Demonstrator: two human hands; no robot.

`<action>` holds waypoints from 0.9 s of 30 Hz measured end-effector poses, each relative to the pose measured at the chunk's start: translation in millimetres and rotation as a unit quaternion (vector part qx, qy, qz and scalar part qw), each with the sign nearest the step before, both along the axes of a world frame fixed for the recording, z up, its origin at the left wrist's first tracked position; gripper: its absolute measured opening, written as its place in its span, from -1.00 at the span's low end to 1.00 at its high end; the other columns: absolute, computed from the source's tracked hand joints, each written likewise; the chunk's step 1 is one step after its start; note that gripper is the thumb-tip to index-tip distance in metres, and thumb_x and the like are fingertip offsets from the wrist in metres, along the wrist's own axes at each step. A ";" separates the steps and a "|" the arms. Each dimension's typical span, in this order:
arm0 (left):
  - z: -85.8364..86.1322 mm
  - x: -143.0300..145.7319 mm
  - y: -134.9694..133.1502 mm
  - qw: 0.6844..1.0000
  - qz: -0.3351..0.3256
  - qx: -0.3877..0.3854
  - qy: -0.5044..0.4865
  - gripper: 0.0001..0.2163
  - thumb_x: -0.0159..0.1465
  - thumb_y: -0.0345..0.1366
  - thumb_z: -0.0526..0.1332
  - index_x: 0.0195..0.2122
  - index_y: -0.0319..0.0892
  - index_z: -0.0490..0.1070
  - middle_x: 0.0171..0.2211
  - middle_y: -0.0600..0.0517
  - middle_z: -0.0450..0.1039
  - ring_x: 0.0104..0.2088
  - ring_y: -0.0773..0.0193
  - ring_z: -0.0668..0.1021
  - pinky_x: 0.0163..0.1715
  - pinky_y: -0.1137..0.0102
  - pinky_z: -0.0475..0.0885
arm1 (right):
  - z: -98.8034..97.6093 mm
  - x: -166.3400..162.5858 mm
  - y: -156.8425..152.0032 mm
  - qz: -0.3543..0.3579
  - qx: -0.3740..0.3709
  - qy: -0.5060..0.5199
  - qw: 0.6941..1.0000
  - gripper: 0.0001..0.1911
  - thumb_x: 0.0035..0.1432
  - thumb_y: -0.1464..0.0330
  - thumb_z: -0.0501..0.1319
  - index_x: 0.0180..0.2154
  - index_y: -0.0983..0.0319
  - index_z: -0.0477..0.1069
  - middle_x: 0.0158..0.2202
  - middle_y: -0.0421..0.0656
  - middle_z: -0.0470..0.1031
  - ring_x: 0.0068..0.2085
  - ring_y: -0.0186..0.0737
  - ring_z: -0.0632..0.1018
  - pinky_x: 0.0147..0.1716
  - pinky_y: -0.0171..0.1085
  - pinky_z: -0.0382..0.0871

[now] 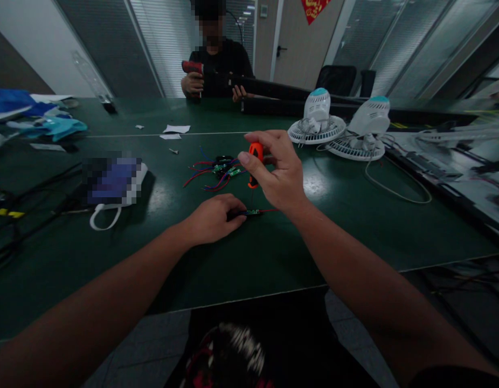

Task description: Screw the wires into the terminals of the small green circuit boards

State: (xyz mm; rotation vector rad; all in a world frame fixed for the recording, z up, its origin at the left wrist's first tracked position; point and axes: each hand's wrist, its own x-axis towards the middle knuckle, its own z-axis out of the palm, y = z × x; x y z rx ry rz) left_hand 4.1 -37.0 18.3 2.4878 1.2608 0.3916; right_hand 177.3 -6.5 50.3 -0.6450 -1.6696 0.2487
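Orange-handled screwdriver (255, 156) stands nearly upright, its long axis vertical. The handle is at the top in the right hand (279, 172), and the thin shaft points straight down at a small green circuit board (254, 212). The right hand is closed round the handle, thumb and fingertips pinching it. The left hand (213, 218) lies knuckles-up on the table, fingers curled, their tips pinning the left end of the board. The board lies flat with its long axis running left to right, and a red wire trails off its right end.

Just behind it sits a cluster of similar boards (222, 170) with red and blue wires. The surface is a dark green table (274, 258), glossy enough to catch the light. Two white desk fans (317, 121) lie face-down at the right, paper scraps (175, 129) lie further back, and blue cloth (51, 126) is heaped at the far left. Across the table a co-worker (223, 59) in black grips a red tool (192, 67). Behind are blinds, glass partitions and a door.
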 end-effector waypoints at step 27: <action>-0.2 -0.1 0.2 1.000 0.000 -0.003 0.003 -0.75 0.28 -0.22 0.14 -0.11 -0.21 0.49 -0.24 -0.04 0.48 -0.27 0.21 0.54 -0.23 0.31 0.45 | -11.8 2.7 9.8 -0.008 -0.020 -0.027 0.999 -0.66 0.23 0.24 0.19 0.04 0.07 0.33 -0.17 -0.19 0.42 -0.23 -0.29 0.46 -0.28 -0.26 0.44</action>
